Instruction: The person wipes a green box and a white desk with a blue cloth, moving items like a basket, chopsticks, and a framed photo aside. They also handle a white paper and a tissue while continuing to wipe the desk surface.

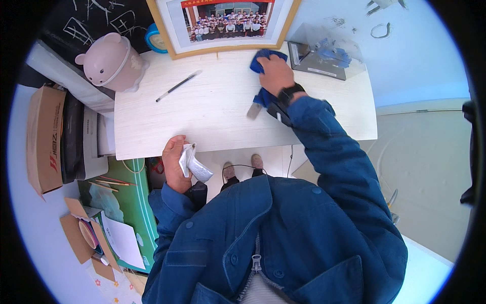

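I see the white desk [217,119] across the upper middle, its back edge partly covered by the things standing on it. The framed group photo [228,24] rises at that back edge, and the top of my view cuts it off. Left of the desk, a cardboard box [46,139] stands beside dark and pale cases. A clear display case [326,60] on a dark base stands at the desk's far right, its contents hard for me to make out; at the far left sits a pink animal-shaped bin [112,63]. Between bin and frame, a round blue object [155,38] is half hidden.

The right arm reaches forward across the desk, and its right hand [276,75] lies palm down on a blue cloth [255,62], bunched by the frame's lower right corner, just left of the case. The fingers are bent over it; I can't tell whether they pinch or only press. The left hand [175,161], bent at the near desk edge, grips a white folded packet [195,164]. A dark pen [177,86] lies slantwise, well clear of both hands. Near the right cuff I find a blurred greyish block [254,111].
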The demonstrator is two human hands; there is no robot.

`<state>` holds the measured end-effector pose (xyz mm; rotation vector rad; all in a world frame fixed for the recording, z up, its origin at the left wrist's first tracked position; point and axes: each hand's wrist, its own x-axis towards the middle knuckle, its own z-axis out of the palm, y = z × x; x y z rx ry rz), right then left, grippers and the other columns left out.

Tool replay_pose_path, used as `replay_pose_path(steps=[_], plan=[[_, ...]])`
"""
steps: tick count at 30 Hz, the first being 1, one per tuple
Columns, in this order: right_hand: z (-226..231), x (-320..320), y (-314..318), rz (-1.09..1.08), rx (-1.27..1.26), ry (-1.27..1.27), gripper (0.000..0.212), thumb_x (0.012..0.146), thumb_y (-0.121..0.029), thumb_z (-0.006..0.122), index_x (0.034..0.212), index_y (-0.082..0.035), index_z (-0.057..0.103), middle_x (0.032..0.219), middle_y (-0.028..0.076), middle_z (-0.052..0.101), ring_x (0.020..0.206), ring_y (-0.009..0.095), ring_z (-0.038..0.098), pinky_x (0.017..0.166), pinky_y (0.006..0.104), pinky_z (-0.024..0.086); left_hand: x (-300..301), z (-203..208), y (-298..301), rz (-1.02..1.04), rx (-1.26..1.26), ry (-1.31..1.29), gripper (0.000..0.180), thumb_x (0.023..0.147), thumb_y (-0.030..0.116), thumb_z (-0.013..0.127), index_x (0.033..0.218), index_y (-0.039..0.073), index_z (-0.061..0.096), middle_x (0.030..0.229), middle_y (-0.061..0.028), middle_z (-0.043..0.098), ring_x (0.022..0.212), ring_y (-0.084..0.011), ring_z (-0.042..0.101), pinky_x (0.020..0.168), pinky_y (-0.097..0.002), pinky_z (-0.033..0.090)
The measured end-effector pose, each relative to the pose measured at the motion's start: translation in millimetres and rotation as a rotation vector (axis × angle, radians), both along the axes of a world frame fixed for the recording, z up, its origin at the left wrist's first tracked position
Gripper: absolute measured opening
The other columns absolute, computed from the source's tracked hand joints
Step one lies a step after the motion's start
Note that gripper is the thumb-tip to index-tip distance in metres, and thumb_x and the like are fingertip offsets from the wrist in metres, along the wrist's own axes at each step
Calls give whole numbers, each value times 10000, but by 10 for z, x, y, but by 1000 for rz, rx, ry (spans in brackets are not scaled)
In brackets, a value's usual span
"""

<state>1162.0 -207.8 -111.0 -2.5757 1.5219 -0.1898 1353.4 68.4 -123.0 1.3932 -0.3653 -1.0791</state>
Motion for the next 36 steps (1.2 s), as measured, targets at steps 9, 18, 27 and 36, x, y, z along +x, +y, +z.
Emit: replay_pose_path(steps=[9, 18, 27, 36], plan=[[76, -478, 444, 83, -7, -45, 292, 730, -96, 626, 1021, -77, 616, 974, 180, 592, 941, 356, 580, 786, 455, 502, -8, -68, 51, 26, -22, -70, 309, 976, 255, 489, 1096, -20, 568, 938, -73, 576, 853, -152, 545, 753, -251, 448], [40, 615, 1456, 781, 74, -246, 284, 707, -8, 621, 972, -95, 674, 989, 126, 561, 941, 306, 553, 787, 396, 483, -3, -111, 63, -5, 0, -336, 321, 910, 226, 514, 1093, -30, 570, 996, -101, 586, 906, -200, 578, 813, -300, 461], [28, -1464, 622, -1, -44, -141, 413, 718, 3, 592, 1093, -148, 677, 1196, 147, 598, 1106, 340, 558, 925, 415, 481, 33, -175, 112, -42, 4, -298, 284, 953, 219, 517, 1124, -2, 565, 966, -74, 559, 883, -161, 547, 796, -271, 444], [-63, -694, 641, 55, -94, -186, 279, 747, -23, 543, 999, -84, 646, 1081, 159, 602, 1072, 357, 542, 873, 467, 482, 148, -264, 246, -271, -108, -877, 490, 820, 139, 590, 1274, -27, 506, 1221, -162, 544, 1109, -267, 544, 981, -350, 423]])
